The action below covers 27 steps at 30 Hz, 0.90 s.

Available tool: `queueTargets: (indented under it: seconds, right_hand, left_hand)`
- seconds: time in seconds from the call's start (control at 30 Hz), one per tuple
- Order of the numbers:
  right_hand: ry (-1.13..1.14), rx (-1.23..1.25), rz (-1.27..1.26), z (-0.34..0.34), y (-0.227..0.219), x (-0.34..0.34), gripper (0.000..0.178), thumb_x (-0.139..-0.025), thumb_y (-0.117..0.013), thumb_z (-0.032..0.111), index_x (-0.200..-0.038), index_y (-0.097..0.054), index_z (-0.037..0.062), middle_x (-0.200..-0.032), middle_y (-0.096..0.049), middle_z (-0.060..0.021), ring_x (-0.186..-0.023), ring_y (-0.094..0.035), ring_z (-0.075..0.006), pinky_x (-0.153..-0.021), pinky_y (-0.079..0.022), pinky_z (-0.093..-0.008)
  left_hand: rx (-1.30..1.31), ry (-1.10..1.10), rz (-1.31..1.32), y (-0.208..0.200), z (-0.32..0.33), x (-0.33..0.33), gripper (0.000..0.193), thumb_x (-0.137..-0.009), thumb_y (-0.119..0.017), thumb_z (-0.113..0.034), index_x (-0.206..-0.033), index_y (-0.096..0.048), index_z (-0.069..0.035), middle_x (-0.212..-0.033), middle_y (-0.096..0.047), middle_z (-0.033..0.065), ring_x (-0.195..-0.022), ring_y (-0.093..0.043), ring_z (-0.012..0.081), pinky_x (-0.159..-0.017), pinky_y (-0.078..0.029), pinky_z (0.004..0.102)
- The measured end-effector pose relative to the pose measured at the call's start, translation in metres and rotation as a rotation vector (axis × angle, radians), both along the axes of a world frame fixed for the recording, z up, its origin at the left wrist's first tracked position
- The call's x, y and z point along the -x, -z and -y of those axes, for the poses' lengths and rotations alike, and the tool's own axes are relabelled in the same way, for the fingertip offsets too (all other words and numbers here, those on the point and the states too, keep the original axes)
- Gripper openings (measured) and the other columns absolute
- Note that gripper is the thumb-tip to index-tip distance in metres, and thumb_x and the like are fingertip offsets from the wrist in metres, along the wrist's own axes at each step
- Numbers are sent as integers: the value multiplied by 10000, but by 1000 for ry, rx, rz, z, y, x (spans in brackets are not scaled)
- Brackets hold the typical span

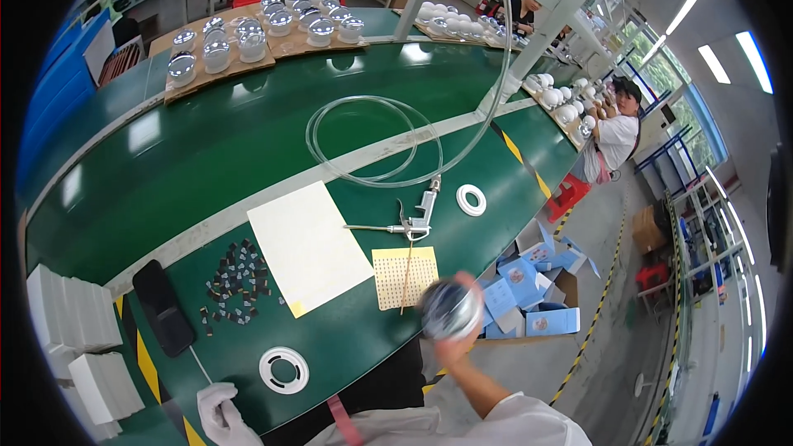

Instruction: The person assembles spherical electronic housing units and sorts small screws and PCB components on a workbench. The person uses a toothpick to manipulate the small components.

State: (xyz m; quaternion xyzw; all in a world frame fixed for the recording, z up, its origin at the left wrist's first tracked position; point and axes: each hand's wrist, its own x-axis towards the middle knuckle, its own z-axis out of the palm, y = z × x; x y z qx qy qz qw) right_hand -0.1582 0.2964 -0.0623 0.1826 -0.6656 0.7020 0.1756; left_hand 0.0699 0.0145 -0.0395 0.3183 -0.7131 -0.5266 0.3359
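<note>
My right hand [456, 350], bare and smeared by motion, grips a shiny globe-shaped lamp [448, 311] with a dark, mirror-like surface, just off the bench's near edge. In a white glove, my left hand [219, 415] is closed around a thin pale stick [201, 366] beside the black phone [163, 307]. Between the hands, a white slotted ring [284, 370] lies on the green bench. Farther in are a yellow sticker sheet [388, 277] with a thin wooden stick [406, 276] across it, a blank white sheet [310, 244] and a metal air blow gun [420, 215].
Small dark parts [238, 279] are scattered left of the sheet. White box stacks [70, 310] stand at far left. A clear hose [372, 182] coils behind the gun, near another white ring [471, 200]. Silvery globes [216, 54] line the far side. A carton [562, 314] holds blue boxes. A co-worker [615, 132] sits at right.
</note>
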Motion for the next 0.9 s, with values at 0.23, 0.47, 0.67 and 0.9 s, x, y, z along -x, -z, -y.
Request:
queueTargets:
  seconds: [0.23, 0.47, 0.67, 0.9]
  right_hand:
    - [15, 263, 48, -107, 0, 197, 658, -987, -575, 497, -1454, -414, 64, -1209, -649, -150, -929, -711, -283, -656, -610, -407]
    - [257, 315, 189, -194, 10, 376, 455, -1031, -538, 438, -1300, -555, 72, -1036, -694, -115, -771, -686, -233, -639, -586, -370]
    - [427, 362, 254, -212, 1, 440, 422, -1026, -563, 425, -1257, -535, 73, -964, -667, -111, -670, -656, -200, -519, -562, -303]
    - [552, 240, 246, -223, 3, 523, 528, -980, -641, 515, -1238, -543, 64, -960, -628, -108, -681, -629, -186, -495, -565, -286]
  left_hand:
    - [378, 160, 145, -24, -10, -1, 294, -685, -542, 154, -873, -684, -22, -927, -701, 149, -884, -675, 328, -852, -539, 406]
    - [560, 124, 141, -8, -21, 6, 269, -733, -555, 148, -880, -691, -31, -908, -697, 154, -875, -674, 345, -831, -543, 439]
    - [493, -623, -27, 5, -30, 37, 166, -1009, -659, -36, -1156, -640, 39, -1099, -660, 163, -892, -643, 276, -836, -568, 381]
    - [555, -727, 204, 13, -31, 32, 197, -982, -664, 12, -1179, -654, 22, -1108, -679, 179, -955, -680, 280, -867, -566, 364]
